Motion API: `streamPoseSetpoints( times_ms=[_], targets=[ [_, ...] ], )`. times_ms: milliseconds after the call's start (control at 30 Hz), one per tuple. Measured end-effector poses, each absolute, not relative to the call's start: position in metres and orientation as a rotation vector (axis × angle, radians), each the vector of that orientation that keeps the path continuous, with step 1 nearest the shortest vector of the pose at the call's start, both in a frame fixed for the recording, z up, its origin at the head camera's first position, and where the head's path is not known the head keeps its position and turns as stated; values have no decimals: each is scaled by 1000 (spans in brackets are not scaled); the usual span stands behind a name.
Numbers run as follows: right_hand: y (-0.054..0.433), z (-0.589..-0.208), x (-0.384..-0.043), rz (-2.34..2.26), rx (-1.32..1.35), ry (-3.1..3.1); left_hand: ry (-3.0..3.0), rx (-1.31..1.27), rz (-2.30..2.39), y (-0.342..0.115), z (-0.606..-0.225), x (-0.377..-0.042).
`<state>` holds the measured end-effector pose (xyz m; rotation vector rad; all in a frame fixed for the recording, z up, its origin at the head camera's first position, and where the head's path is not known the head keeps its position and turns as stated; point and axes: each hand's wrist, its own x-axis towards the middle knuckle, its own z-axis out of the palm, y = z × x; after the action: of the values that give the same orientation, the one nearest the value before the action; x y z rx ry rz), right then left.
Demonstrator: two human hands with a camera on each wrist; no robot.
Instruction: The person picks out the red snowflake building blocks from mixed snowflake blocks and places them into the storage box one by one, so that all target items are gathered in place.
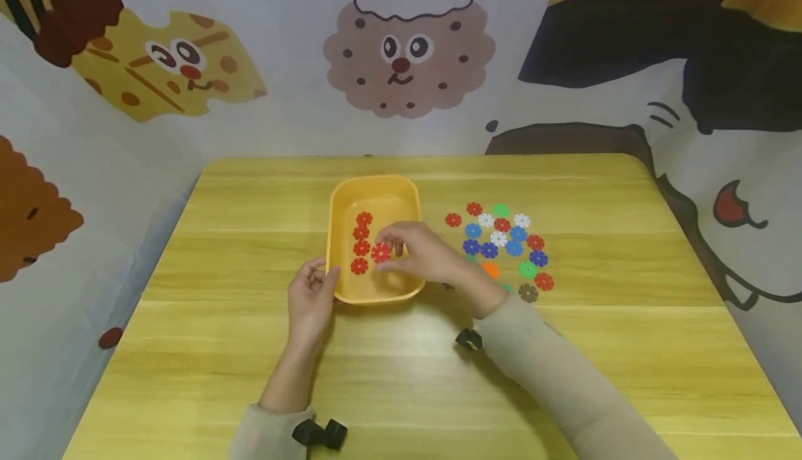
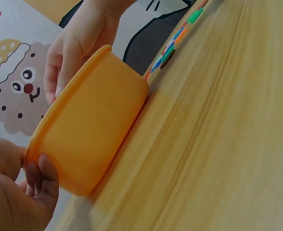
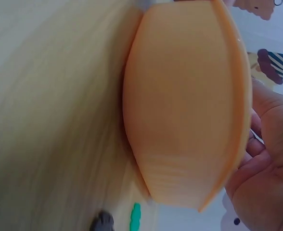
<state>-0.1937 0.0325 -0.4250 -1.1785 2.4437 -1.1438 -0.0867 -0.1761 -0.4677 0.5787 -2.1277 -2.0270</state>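
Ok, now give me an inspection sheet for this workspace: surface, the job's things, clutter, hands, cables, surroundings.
Surface: wood-grain table, its far edge close to the backdrop.
Job's things: yellow tray with four red discs in a rough column; loose mixed-colour discs right of it, some partly hidden.
Clutter: nothing seen.
Hands: left hand grips the tray's rim; right hand pinches another red disc over the tray.
Cables: nothing seen.
Surroundings: backdrop with cartoon prints, including a smiling cookie.
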Motion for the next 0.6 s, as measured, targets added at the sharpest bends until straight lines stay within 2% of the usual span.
streamPoseSetpoints(
  times_ms=[600],
  targets=[
    [-11, -437, -190, -712, -1168, 2404, -2086, 551, -2050, -177, -470, -90]
  ],
)
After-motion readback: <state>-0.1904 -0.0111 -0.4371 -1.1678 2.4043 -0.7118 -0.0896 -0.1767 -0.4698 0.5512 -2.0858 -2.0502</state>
